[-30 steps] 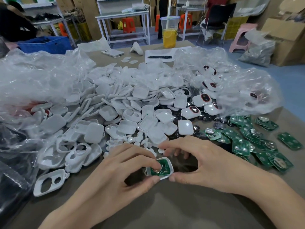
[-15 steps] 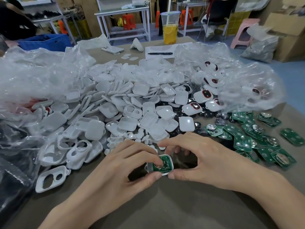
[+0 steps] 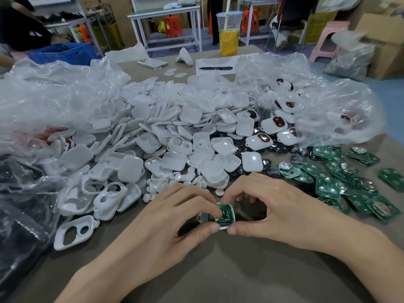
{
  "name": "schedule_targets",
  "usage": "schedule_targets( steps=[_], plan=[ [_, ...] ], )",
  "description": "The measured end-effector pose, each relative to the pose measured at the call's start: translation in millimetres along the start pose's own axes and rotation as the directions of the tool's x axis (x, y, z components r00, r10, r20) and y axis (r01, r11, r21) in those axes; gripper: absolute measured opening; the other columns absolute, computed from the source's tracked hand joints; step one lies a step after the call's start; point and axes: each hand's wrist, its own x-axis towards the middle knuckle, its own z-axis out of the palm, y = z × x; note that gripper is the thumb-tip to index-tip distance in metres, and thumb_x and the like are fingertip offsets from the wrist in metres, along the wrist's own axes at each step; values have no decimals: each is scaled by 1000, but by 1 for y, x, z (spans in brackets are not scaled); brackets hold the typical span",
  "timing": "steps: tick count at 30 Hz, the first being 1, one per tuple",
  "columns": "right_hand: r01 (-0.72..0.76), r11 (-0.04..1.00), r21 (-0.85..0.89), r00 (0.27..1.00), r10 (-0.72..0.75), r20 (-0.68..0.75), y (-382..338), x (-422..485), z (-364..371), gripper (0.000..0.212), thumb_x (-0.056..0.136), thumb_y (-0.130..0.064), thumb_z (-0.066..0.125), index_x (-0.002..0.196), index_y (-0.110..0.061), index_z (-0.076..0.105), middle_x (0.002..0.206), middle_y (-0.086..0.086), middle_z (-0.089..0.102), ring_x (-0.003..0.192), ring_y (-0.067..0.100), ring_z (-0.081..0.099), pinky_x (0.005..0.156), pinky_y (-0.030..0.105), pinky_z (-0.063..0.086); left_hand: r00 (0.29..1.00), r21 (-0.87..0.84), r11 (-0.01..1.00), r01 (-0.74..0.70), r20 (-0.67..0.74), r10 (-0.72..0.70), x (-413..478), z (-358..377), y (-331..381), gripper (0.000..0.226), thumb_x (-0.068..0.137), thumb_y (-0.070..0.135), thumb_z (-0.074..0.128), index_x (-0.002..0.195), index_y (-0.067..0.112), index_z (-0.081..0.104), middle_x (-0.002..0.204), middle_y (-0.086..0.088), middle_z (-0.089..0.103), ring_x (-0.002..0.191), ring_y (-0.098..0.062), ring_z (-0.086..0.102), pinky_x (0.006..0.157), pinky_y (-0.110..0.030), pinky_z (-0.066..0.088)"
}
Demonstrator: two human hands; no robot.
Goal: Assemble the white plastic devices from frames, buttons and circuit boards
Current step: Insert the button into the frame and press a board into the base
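A white plastic frame (image 3: pixel 230 218) with a green circuit board (image 3: pixel 224 214) lying in it rests low over the table, gripped from both sides. My left hand (image 3: pixel 175 217) pinches its left end, index fingertip pressed on the board. My right hand (image 3: pixel 279 208) holds the right end between thumb and forefinger. Behind them spreads a large heap of white shells and frames (image 3: pixel 170 138). Small white round buttons (image 3: pixel 175 182) lie just beyond my fingers. Loose green circuit boards (image 3: pixel 332 182) are scattered to the right. Finished devices with dark oval faces (image 3: pixel 273 125) sit at the right back.
Crumpled clear plastic bags (image 3: pixel 50 101) lie at the left and at the right back (image 3: pixel 341 110). An empty frame (image 3: pixel 74 232) lies apart at the front left. A phone (image 3: pixel 153 63), a pen on paper (image 3: pixel 215 68) and a cup of yellow drink (image 3: pixel 229 33) stand at the far edge.
My hands stay on the frame and board; the left index fingertip has shifted a little on the board. The view has shifted slightly.
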Motion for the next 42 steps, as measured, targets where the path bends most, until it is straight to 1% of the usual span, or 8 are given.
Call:
schedule_targets(
  steps=[3,8,16,24,27,32,37,42],
  plan=[
    [1,1000,5,1000,-1,16,-1,0,0,29,82,-64,66,105,-48,59,115,-23,57,119,6,51,94,29,45,1000,8,1000,-4,-8,4,-1,2,0,15,99,48,56,109,40,63,119,26,56,113,-1,55,92,-26,42],
    [11,1000,27,1000,-11,9,0,1,0,28,83,-63,66,104,-45,62,115,-21,58,119,7,52,95,32,46,1000,18,1000,-10,-4,11,0,2,-1,15,100,48,54,110,40,63,120,26,56,114,-2,55,94,-26,41],
    [16,999,28,1000,-16,-6,0,1,0,25,83,-62,67,99,-43,64,114,-24,58,119,4,53,97,24,43,1000,30,999,13,24,-14,-1,-1,1,19,102,48,49,115,41,61,124,25,54,119,-3,53,98,-27,40],
    [2,1000,13,1000,-2,0,-1,0,0,25,81,-62,67,97,-43,65,116,-25,58,120,4,52,95,18,39,979,22,994,106,-177,-100,-2,-10,5,23,101,33,47,112,27,66,112,22,61,110,-4,54,92,-28,41],
    [4,1000,20,1000,-4,-5,-1,0,0,24,82,-61,68,98,-44,65,116,-24,58,120,4,52,95,18,40,988,23,998,59,-142,-56,-1,-11,8,21,98,27,50,106,26,69,110,20,63,106,-7,56,89,-33,44],
    [7,1000,11,1000,-7,12,-1,-1,0,27,84,-64,64,106,-49,62,117,-24,56,122,5,51,97,27,44,999,3,1000,-3,-39,3,-2,-12,10,24,96,23,51,103,28,73,111,21,64,104,-6,55,90,-30,44],
    [26,1000,-13,999,-26,19,0,0,1,25,85,-66,60,105,-52,63,119,-27,53,124,1,49,96,17,38,1000,-9,1000,-2,1,2,-2,-12,9,29,91,19,52,106,30,74,114,20,63,106,-6,54,90,-34,45],
    [29,999,-12,999,-29,17,0,0,1,23,85,-67,59,104,-55,63,119,-29,53,123,-1,50,96,18,39,1000,-16,1000,-13,5,13,-3,-12,7,30,88,16,52,102,30,75,113,21,64,107,-2,51,91,-29,43]
  ],
)
